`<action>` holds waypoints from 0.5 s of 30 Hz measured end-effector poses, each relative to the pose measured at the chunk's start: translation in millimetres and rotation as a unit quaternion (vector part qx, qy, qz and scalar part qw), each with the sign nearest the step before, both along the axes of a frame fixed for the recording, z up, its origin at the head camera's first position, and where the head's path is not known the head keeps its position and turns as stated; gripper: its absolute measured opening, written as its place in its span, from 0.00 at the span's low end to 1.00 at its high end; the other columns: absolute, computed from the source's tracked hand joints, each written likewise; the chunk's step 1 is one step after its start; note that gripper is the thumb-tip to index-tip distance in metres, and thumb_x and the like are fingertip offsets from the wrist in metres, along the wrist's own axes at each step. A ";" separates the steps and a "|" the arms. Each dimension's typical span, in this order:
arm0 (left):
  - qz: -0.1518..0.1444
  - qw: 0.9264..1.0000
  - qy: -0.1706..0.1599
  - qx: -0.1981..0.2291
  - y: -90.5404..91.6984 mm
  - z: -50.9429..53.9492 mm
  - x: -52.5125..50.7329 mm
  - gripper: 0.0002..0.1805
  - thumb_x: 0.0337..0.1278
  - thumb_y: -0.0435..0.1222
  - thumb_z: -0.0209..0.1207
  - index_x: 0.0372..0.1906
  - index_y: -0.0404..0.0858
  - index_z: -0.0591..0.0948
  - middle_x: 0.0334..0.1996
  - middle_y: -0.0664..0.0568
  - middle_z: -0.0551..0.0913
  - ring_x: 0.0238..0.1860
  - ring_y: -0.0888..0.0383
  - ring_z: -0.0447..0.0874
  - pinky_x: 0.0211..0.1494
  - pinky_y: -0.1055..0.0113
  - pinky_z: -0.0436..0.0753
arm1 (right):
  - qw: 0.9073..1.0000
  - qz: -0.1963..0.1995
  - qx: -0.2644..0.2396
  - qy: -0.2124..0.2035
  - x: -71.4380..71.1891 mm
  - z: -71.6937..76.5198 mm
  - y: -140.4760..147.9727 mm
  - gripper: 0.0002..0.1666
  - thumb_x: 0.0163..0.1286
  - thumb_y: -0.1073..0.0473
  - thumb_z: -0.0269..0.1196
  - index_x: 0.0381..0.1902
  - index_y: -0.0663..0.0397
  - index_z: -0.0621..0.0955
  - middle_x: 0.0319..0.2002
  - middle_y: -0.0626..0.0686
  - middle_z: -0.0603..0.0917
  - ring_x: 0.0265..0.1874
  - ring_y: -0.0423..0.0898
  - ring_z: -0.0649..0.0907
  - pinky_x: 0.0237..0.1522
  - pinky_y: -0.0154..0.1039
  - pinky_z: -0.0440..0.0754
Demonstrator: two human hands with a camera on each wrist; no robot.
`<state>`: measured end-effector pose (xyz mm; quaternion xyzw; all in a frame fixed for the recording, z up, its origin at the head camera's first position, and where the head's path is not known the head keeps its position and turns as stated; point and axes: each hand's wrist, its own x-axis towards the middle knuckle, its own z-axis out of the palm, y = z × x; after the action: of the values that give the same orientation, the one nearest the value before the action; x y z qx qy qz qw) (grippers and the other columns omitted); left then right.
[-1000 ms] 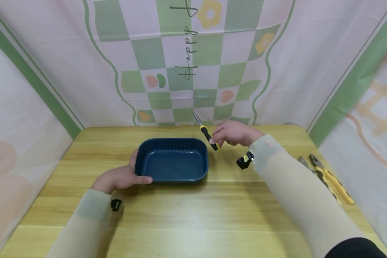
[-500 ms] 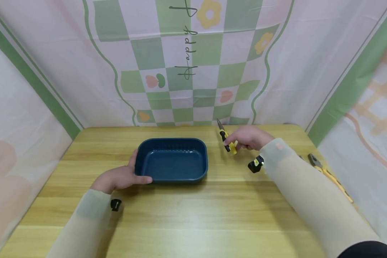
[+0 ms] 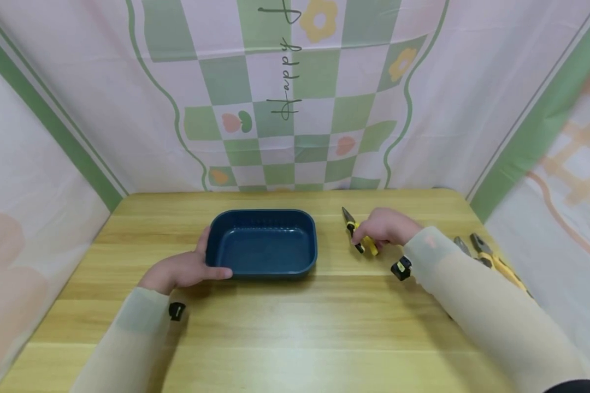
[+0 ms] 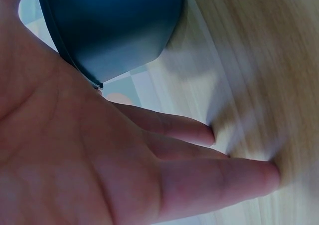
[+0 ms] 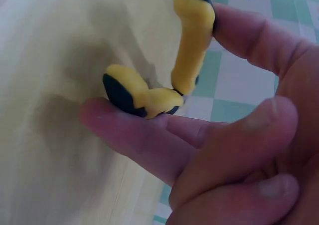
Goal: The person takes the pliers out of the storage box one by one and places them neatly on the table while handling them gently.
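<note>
A dark blue rectangular dish [image 3: 263, 252] sits on the wooden table with nothing in it. My left hand [image 3: 187, 268] rests at its left end, thumb along the near rim and fingers by the side wall. In the left wrist view, the dish lies against that hand [image 4: 79, 140], whose fingers are straight. To the dish's right, my right hand [image 3: 387, 225] pinches needle-nose pliers [image 3: 349, 219] by their yellow and black handles, tips pointing away. In the right wrist view, the pliers [image 5: 192, 45] have their handles spread between thumb and finger, near the tabletop.
Farther right on the table [image 3: 285, 333] lie yellow-handled pliers [image 3: 483, 248] and another metal-tipped tool [image 3: 462, 246], both partly hidden by the right sleeve. A patterned cloth [image 3: 314, 120] hangs behind the table's far edge, with more cloth at both sides.
The right hand has carried the pliers rightward from the dish's far right corner and lowered them toward the table, their handles now spread. Left hand and dish have stayed put.
</note>
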<state>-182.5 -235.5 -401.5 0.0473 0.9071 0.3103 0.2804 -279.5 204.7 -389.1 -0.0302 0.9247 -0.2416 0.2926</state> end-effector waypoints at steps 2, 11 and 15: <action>0.000 1.000 0.001 -0.001 0.3 0.5 -0.3 0.72 0.55 0.63 0.64 0.74 0.40 0.19 0.74 0.26 0.46 0.63 0.36 0.71 0.65 0.41 0.65 | 1.000 0.002 0.007 -0.006 5.3 -1.5 -1.4 0.20 0.51 0.47 0.73 0.17 0.52 0.77 0.09 0.45 0.68 0.10 0.40 0.68 0.15 0.34 0.65; -0.004 1.000 0.000 -0.007 0.3 0.9 0.1 0.72 0.54 0.64 0.64 0.74 0.40 0.18 0.73 0.25 0.52 0.58 0.40 0.77 0.64 0.42 0.68 | 0.995 0.053 0.080 0.013 29.1 -5.2 -12.0 0.19 0.50 0.45 0.72 0.18 0.52 0.79 0.12 0.48 0.75 0.10 0.41 0.73 0.15 0.34 0.69; -0.005 1.000 0.000 -0.008 0.5 1.3 0.4 0.72 0.55 0.64 0.64 0.74 0.39 0.19 0.73 0.25 0.53 0.54 0.44 0.80 0.63 0.43 0.70 | 0.992 0.070 0.103 0.026 38.6 -7.2 -18.6 0.19 0.52 0.45 0.70 0.21 0.55 0.82 0.18 0.54 0.82 0.13 0.45 0.79 0.17 0.37 0.74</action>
<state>-182.1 -235.1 -400.2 0.0501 0.9094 0.3015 0.2821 -241.0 186.1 -396.3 -0.0708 0.9477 -0.1235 0.2857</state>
